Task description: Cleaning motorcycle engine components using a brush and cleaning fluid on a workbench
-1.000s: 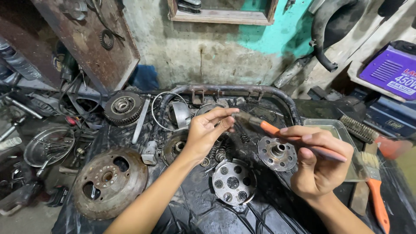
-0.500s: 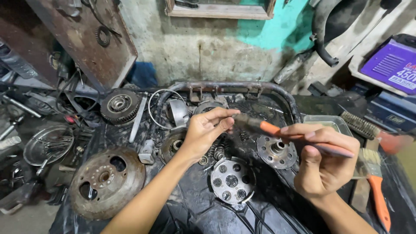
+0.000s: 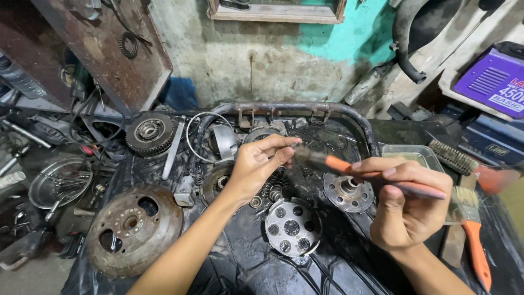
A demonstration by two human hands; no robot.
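A purple box-shaped machine (image 3: 493, 76) is sitting at the far right edge, on a pale ledge — its slanted top is showing rows of white vent slots. A white rectangular label (image 3: 505, 101) with dark print is running along its lower right corner, beside pale lettering on the purple panel. Below it, a dark blue case (image 3: 494, 146) is lying flat, carrying a small pale label (image 3: 498, 148) on its front face — its print is too small to make out.

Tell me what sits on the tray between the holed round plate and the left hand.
In the head view, a cluster of small coil springs lies between the holed round plate and the left hand.
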